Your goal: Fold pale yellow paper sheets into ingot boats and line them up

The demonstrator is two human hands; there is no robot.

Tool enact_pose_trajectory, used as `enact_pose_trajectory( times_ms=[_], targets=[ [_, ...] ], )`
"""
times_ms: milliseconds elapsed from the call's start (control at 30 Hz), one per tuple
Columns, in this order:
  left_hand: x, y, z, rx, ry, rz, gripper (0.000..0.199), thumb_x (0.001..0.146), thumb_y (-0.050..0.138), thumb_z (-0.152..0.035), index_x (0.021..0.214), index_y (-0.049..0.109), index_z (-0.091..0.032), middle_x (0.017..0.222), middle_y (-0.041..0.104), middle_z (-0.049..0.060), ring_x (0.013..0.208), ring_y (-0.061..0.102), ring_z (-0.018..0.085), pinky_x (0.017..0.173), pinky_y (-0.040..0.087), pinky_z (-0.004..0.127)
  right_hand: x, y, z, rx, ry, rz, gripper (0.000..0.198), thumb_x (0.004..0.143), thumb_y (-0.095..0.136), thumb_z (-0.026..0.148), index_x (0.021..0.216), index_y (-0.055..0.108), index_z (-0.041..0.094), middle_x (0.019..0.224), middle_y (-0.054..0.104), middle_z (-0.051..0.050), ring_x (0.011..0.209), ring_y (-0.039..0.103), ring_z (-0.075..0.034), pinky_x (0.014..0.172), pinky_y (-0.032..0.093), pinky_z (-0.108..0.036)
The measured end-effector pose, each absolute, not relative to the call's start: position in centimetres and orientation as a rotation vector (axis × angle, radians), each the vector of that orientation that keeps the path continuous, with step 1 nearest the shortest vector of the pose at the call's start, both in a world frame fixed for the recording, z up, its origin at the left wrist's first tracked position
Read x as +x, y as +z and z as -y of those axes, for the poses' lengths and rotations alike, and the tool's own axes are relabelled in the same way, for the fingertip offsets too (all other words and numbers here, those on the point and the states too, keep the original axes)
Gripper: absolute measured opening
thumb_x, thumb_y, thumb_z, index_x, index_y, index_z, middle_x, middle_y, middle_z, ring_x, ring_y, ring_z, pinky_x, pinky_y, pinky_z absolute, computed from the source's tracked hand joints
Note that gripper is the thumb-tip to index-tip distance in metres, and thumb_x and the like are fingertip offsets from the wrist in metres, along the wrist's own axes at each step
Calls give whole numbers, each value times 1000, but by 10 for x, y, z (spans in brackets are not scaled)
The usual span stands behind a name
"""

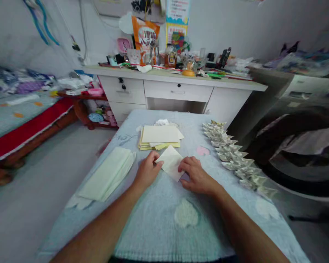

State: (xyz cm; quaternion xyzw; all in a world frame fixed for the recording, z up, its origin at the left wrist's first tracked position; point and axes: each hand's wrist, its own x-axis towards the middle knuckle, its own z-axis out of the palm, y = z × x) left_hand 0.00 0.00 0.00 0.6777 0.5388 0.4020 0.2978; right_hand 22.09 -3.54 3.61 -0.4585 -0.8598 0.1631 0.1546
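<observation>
A square sheet of cream paper (170,160) lies turned like a diamond on the cloth-covered table. My left hand (149,168) pinches its left corner between thumb and fingers. On the right side, my right hand (195,174) has its curled fingers on the paper's edge, thumb low on the cloth. Just beyond stands a stack of cream and yellow paper sheets (160,134). To the left rests a pile of long pale folded paper (106,173). Along the right edge runs a row of folded paper pieces (233,155) with pointed tips.
A blue patterned cloth (150,219) covers the table. Behind it is a white desk (178,86) crowded with jars, an orange snack bag (145,34) and a pink clock (124,44). A washing machine (298,95) stands at right, a bed (19,109) at left.
</observation>
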Motion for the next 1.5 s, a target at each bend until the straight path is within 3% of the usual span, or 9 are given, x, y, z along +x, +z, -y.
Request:
enact_pose_trajectory(
  times_ms=[267,600,900,1033,1133,1200,1267,1500],
  targets=[
    [4,-2,2,1505,1241,-1199,11,82,53,-27,87,46,-20,77,52,-4,64,52,11,58,43,21,216,39,39,-1238,439,2476,56,66,62,12,120,49,21,124,47,-8,109,39,-25,92,31,-38],
    [7,3,2,1087,1217,-1128,25,72,65,-32,85,48,-20,77,57,-3,60,56,12,51,49,24,206,33,38,-1273,30,2501,40,79,58,10,117,56,21,119,53,-11,107,39,-27,90,30,-43],
    [5,1,1,1388,1204,-1190,15,77,61,-28,82,50,-18,70,56,-4,57,51,9,53,40,20,198,44,50,-1097,43,2559,48,72,60,9,118,58,21,121,53,-9,111,38,-28,94,28,-44],
    [7,-5,0,1535,1179,-1251,11,79,58,-27,82,52,-19,69,55,-5,57,50,10,53,38,20,195,41,49,-1082,73,2566,30,72,60,11,101,64,19,110,58,-8,104,42,-26,91,30,-41],
    [7,-3,1,1667,1169,-1283,10,79,56,-22,88,54,-20,77,58,-2,67,56,13,62,44,23,195,36,45,-1116,138,2602,17,76,58,11,90,64,18,95,61,-7,93,46,-22,84,33,-35],
    [5,3,4,1807,1209,-1337,20,77,56,-17,96,55,-20,93,60,2,88,59,18,78,46,29,196,32,42,-1155,166,2618,13,78,57,12,87,64,18,90,61,-6,87,48,-20,79,34,-33],
    [3,10,8,2005,1241,-1410,27,75,55,-13,100,57,-21,106,57,5,107,52,22,94,41,37,197,28,40,-1188,193,2626,13,79,56,11,86,64,18,89,61,-5,84,49,-19,77,35,-31],
    [1,16,20,2268,804,-1206,20,70,51,-6,80,61,-20,89,58,2,91,53,20,85,42,34,201,25,38,-1180,374,2555,11,78,56,10,84,62,17,86,61,-5,83,51,-18,77,36,-28]
  ],
)
